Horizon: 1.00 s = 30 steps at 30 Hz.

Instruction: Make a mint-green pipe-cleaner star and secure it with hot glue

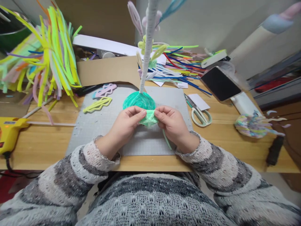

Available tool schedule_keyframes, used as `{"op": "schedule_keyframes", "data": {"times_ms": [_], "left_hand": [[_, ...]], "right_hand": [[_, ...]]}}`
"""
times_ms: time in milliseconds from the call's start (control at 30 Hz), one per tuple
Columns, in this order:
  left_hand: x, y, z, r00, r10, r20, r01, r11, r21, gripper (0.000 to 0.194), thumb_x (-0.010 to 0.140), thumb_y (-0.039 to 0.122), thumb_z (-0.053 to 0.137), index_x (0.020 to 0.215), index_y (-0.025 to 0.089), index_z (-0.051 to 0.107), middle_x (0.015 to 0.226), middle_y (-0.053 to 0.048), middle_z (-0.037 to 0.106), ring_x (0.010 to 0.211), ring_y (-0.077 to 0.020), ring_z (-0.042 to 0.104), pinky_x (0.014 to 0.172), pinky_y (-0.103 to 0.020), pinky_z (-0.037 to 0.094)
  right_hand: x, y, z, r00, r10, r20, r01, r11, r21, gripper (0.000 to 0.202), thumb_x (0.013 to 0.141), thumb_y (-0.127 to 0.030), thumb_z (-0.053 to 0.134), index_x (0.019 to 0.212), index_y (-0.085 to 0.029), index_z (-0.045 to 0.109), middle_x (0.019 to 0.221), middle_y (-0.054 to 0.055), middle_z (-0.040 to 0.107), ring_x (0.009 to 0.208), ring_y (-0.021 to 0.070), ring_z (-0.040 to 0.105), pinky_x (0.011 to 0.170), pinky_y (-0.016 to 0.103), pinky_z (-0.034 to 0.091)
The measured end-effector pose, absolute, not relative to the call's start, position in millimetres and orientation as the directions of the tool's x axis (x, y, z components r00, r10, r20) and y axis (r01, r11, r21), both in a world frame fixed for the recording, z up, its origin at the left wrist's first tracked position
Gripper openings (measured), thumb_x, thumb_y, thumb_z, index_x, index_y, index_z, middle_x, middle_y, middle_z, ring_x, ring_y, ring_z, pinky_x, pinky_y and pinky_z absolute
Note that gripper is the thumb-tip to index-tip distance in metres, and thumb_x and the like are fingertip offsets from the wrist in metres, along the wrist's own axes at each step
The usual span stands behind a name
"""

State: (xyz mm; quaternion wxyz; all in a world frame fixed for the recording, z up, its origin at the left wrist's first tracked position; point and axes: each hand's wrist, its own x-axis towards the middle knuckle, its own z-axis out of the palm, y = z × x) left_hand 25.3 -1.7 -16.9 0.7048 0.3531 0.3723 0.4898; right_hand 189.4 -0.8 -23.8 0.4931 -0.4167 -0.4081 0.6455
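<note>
Between both hands is a small mint-green piece (149, 118) of fuzzy strips, held over the grey mat (94, 131). My left hand (128, 121) pinches its left end between thumb and finger. The right end is pinched by my right hand (171, 122), and a loose green strip (167, 140) hangs below that hand. Just beyond the fingers, a round green coiled base (139, 100) carries an upright white wrapped stem (147, 47) with pastel loops and flowers. The lower edge of the base is hidden behind the held piece.
Scissors (199, 116), a phone (221, 83) and a pastel bundle (250, 125) lie to the right. A yellow glue gun (11, 133) sits at the left, below bunched pipe cleaners (50, 53). Zigzag pieces (97, 105) rest on the mat; cardboard (108, 70) lies behind.
</note>
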Motion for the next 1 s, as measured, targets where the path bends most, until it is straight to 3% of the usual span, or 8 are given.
{"op": "schedule_keyframes", "data": {"times_ms": [167, 367, 433, 633, 867, 1000], "left_hand": [[22.7, 1.3, -19.8, 0.229, 0.970, -0.085, -0.312, 0.156, 0.937, 0.021, 0.069, 0.032, 0.081, 0.070, 0.016, 0.067, 0.072, 0.000, 0.064, 0.065, -0.0095, 0.053, 0.064, -0.024, 0.042], [21.4, 1.5, -16.3, 0.294, 0.945, -0.142, -0.041, 0.161, 0.986, 0.028, 0.065, 0.032, 0.083, 0.078, 0.015, 0.066, 0.071, 0.001, 0.062, 0.061, -0.0099, 0.051, 0.057, -0.023, 0.039], [20.3, 1.5, -17.0, 0.304, 0.935, -0.183, 0.018, 0.186, 0.982, 0.027, 0.066, 0.033, 0.083, 0.075, 0.014, 0.066, 0.065, 0.001, 0.061, 0.056, -0.0091, 0.048, 0.052, -0.022, 0.035], [20.7, 2.2, -17.4, 0.307, 0.937, -0.165, -0.356, 0.274, 0.893, 0.030, 0.063, 0.032, 0.086, 0.072, 0.015, 0.063, 0.066, 0.002, 0.064, 0.059, -0.0090, 0.056, 0.060, -0.022, 0.044], [23.5, 0.9, -12.1, 0.301, 0.940, -0.161, -0.519, 0.303, 0.799, 0.031, 0.064, 0.029, 0.086, 0.073, 0.016, 0.059, 0.070, 0.004, 0.067, 0.067, -0.0091, 0.063, 0.068, -0.023, 0.050], [24.6, -0.3, -12.7, 0.305, 0.942, -0.139, -0.550, 0.294, 0.782, 0.030, 0.066, 0.028, 0.086, 0.073, 0.017, 0.059, 0.071, 0.004, 0.068, 0.066, -0.0089, 0.063, 0.068, -0.023, 0.051]], "right_hand": [[191.0, 1.1, -21.6, -0.175, 0.971, -0.165, -0.276, -0.209, -0.938, 0.038, 0.061, -0.045, 0.085, 0.073, -0.016, 0.064, 0.046, -0.010, 0.042, 0.038, 0.0026, 0.026, 0.037, 0.020, 0.014], [189.2, -0.5, -20.0, -0.208, 0.977, -0.053, -0.108, -0.077, -0.991, 0.037, 0.065, -0.046, 0.082, 0.069, -0.016, 0.061, 0.056, -0.005, 0.055, 0.049, 0.0055, 0.043, 0.047, 0.021, 0.033], [190.1, 0.7, -19.3, -0.242, 0.969, -0.055, -0.104, -0.082, -0.991, 0.037, 0.067, -0.047, 0.081, 0.069, -0.016, 0.059, 0.057, -0.005, 0.055, 0.050, 0.0055, 0.043, 0.047, 0.020, 0.032], [198.0, 5.6, -14.0, -0.293, 0.954, -0.057, -0.244, -0.133, -0.961, 0.032, 0.073, -0.043, 0.078, 0.071, -0.017, 0.059, 0.047, -0.010, 0.040, 0.040, 0.0035, 0.026, 0.039, 0.021, 0.014], [196.6, 1.4, -15.1, -0.292, 0.957, 0.007, -0.287, -0.081, -0.954, 0.027, 0.072, -0.040, 0.079, 0.080, -0.018, 0.066, 0.048, -0.010, 0.041, 0.040, 0.0041, 0.025, 0.039, 0.022, 0.015], [193.8, -1.1, -15.4, -0.251, 0.967, 0.042, -0.263, -0.026, -0.965, 0.026, 0.071, -0.041, 0.080, 0.080, -0.020, 0.068, 0.052, -0.008, 0.048, 0.042, 0.0049, 0.030, 0.040, 0.021, 0.021]]}}
